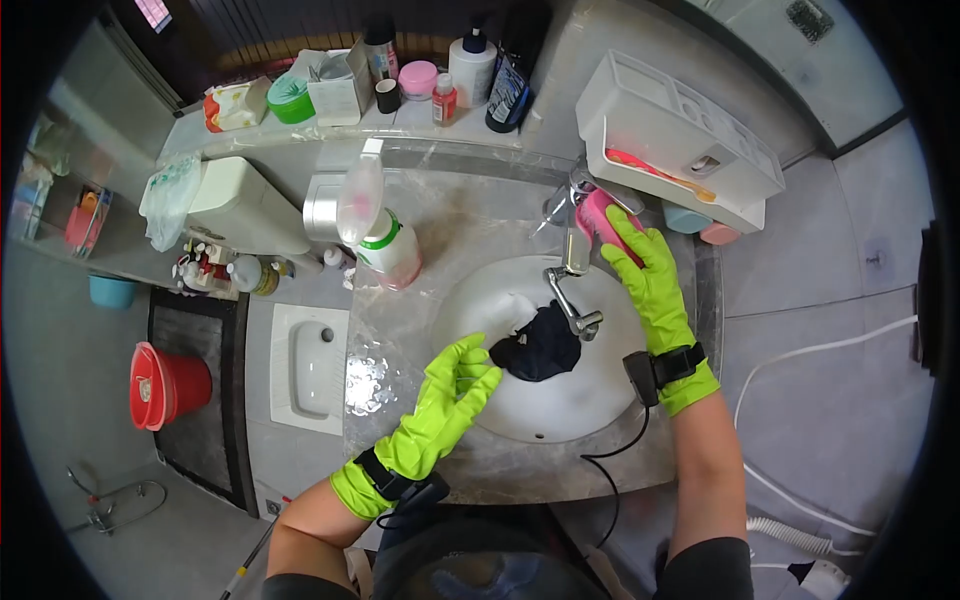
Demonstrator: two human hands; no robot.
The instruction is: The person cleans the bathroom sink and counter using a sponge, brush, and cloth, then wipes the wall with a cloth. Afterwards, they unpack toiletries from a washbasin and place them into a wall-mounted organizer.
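Observation:
My right hand (648, 280), in a lime-green rubber glove, is closed around a pink scrub brush (597, 212) beside the base of the chrome faucet (577, 250). Over the left rim of the white sink (590, 400), my left hand (450, 395), gloved the same way, has its fingers apart and holds nothing. A dark, crumpled cloth (545, 345) lies in the basin just right of the left fingertips; I cannot tell whether they touch it. The faucet's jointed spout reaches over the cloth. Black straps with small devices circle both wrists.
A spray bottle (385, 235) stands on the grey stone counter (470, 215) left of the sink. A white toothbrush holder (680, 140) is mounted at the right. Toiletries line the back ledge (405, 125). A red bucket (175, 385) stands lower left. A black cable hangs from my right wrist.

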